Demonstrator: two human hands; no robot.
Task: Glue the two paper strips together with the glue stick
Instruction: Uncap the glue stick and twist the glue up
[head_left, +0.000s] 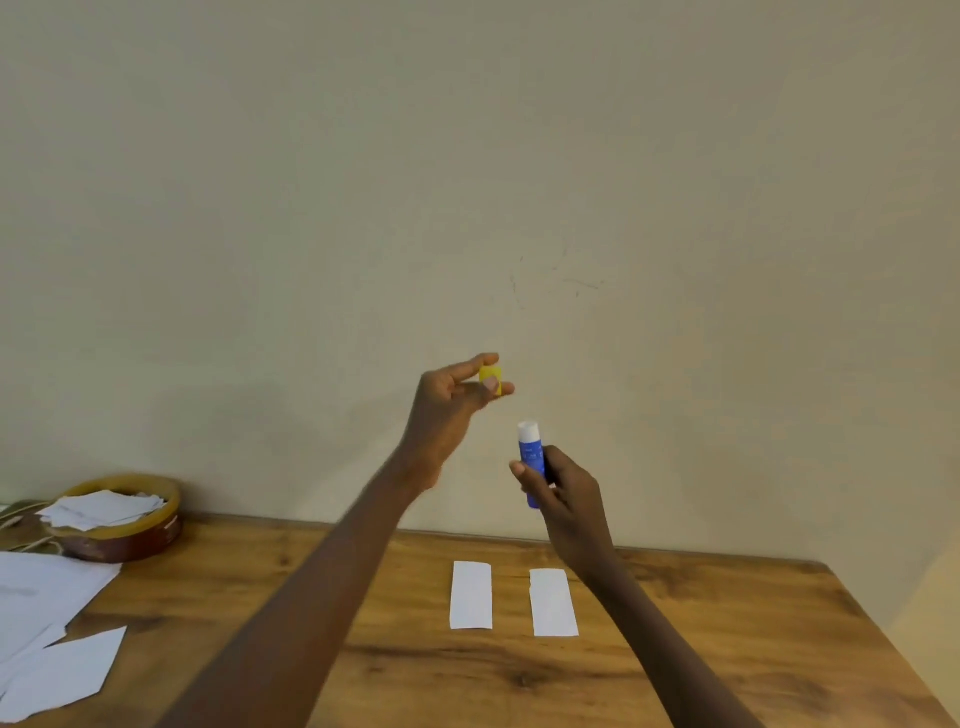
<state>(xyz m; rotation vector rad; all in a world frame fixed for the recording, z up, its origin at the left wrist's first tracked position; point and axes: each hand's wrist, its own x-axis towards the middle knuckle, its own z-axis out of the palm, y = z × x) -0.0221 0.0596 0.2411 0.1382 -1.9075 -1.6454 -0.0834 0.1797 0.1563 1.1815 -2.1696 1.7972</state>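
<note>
Two white paper strips lie side by side on the wooden table, the left strip (471, 595) and the right strip (552, 603), a small gap between them. My right hand (563, 493) holds a blue glue stick (532, 457) upright above the table, its white tip bare. Up and to the left, my left hand (449, 402) pinches the yellow cap (490, 375) between thumb and fingers, apart from the stick. Both hands are raised in front of the wall, well above the strips.
A round brown tin (130, 535) filled with paper scraps stands at the table's back left. Loose white sheets (47, 597) and a cut paper piece (62, 675) lie at the left edge. The table (727, 649) meets a beige wall behind.
</note>
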